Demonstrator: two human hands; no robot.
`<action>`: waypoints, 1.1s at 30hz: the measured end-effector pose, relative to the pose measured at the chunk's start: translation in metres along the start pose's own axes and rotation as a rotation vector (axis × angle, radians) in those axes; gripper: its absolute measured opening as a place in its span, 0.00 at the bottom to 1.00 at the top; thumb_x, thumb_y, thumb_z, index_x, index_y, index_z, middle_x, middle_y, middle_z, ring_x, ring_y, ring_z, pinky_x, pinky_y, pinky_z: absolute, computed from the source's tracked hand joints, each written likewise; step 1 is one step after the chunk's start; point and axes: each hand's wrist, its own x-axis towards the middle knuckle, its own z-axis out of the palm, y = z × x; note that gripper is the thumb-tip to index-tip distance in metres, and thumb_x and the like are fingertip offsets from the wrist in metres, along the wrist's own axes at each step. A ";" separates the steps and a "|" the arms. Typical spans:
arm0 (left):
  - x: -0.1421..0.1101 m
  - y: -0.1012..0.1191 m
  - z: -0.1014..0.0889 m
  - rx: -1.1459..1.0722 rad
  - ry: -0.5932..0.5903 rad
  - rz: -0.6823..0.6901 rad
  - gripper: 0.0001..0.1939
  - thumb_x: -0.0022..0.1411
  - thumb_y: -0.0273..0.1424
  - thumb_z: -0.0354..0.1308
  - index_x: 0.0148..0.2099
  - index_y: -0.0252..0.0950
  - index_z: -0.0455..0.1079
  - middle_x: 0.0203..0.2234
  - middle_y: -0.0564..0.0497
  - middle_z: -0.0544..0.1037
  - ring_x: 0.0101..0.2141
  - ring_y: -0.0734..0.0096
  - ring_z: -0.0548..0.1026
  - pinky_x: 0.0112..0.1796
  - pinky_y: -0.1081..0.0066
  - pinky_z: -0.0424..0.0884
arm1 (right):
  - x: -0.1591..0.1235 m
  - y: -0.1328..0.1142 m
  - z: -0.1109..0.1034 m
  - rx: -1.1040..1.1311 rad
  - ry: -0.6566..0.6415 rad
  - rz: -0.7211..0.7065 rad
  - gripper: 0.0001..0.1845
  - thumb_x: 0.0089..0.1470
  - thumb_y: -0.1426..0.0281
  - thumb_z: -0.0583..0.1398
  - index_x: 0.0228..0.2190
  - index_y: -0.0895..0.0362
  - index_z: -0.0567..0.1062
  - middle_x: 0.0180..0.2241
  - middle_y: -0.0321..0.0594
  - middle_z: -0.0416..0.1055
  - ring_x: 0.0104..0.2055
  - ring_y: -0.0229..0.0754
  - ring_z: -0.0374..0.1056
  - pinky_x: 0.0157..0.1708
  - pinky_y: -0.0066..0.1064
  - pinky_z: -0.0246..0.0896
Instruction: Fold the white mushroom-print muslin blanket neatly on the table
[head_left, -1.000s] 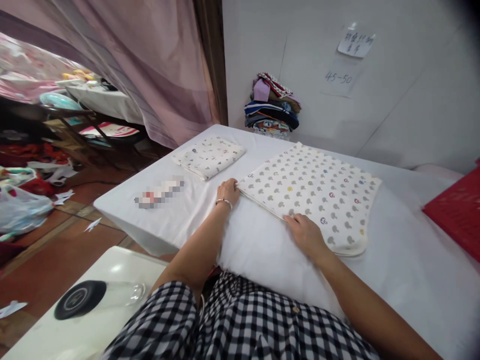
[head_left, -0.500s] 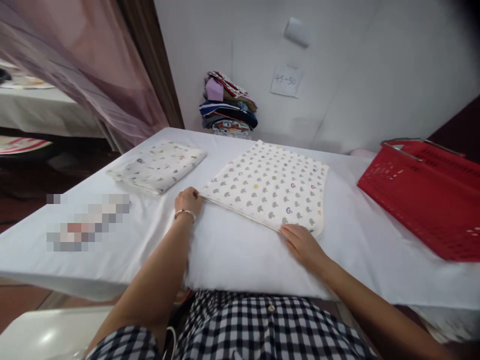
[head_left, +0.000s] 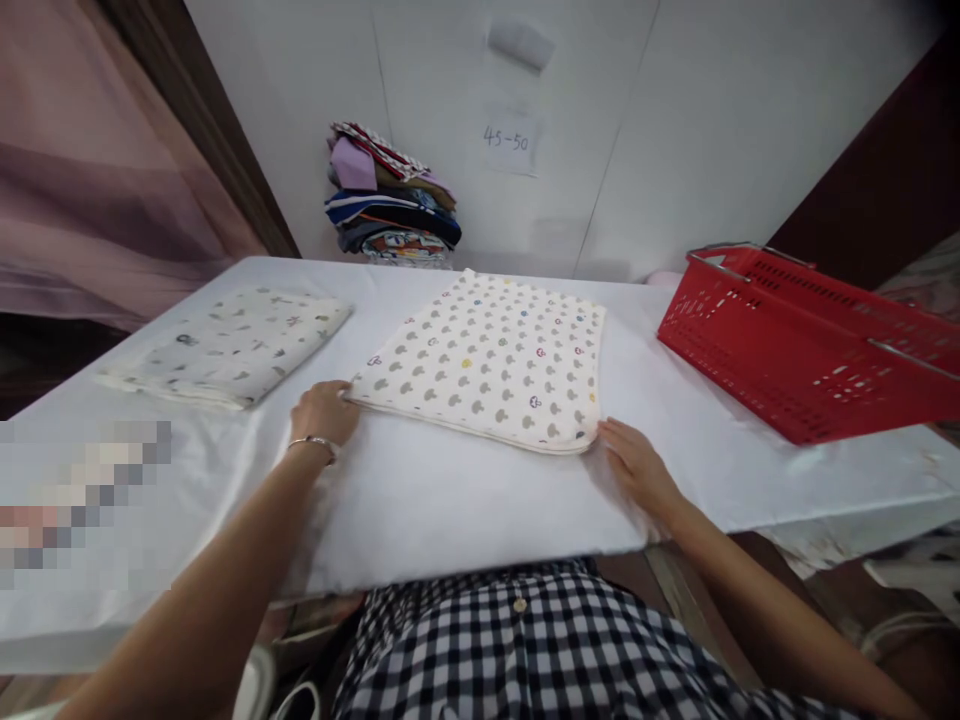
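Note:
A folded white cloth (head_left: 487,360) lies flat on the white-covered table (head_left: 450,500), printed with grey mushroom-like shapes and a few coloured ones. At its near left corner, my left hand (head_left: 326,412) is closed, thumb and fingers pinching the edge. My right hand (head_left: 637,465) rests beside the rounded near right corner with fingers stretched out, their tips touching the cloth's edge. Farther left lies a second folded white cloth (head_left: 232,345) with a sparse grey and green print, untouched by either hand.
A red plastic basket (head_left: 787,340) with metal handles stands on the table at the right. Behind the table's far edge rises a stack of folded fabrics (head_left: 394,205). A paper marked 45-50 (head_left: 510,142) hangs on the wall. A blurred-out item (head_left: 75,500) lies at the left.
My right hand has slid from the cloth's near edge to its right corner. My left hand keeps its pinch at the left corner. The view has turned to the right.

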 end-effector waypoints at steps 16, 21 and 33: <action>-0.119 0.219 0.045 -0.372 -0.278 1.083 0.14 0.59 0.41 0.54 0.45 0.41 0.69 0.41 0.48 0.73 0.44 0.63 0.68 0.44 0.62 0.61 | 0.018 0.006 -0.006 0.663 0.014 0.824 0.11 0.48 0.64 0.57 0.33 0.57 0.72 0.30 0.40 0.73 0.26 0.37 0.67 0.23 0.29 0.64; -0.127 0.242 0.059 -0.255 -0.250 1.058 0.13 0.58 0.42 0.55 0.42 0.40 0.70 0.37 0.48 0.72 0.41 0.61 0.68 0.40 0.61 0.62 | 0.020 -0.008 -0.010 1.107 -0.113 1.126 0.05 0.46 0.69 0.59 0.27 0.58 0.70 0.24 0.37 0.71 0.17 0.31 0.61 0.13 0.23 0.54; -0.128 0.243 0.068 -0.360 -0.275 0.990 0.12 0.63 0.36 0.48 0.40 0.40 0.71 0.33 0.49 0.73 0.37 0.66 0.69 0.38 0.65 0.63 | 0.033 -0.018 -0.006 1.233 -0.324 1.131 0.09 0.51 0.66 0.59 0.28 0.61 0.72 0.26 0.40 0.74 0.17 0.30 0.62 0.13 0.21 0.55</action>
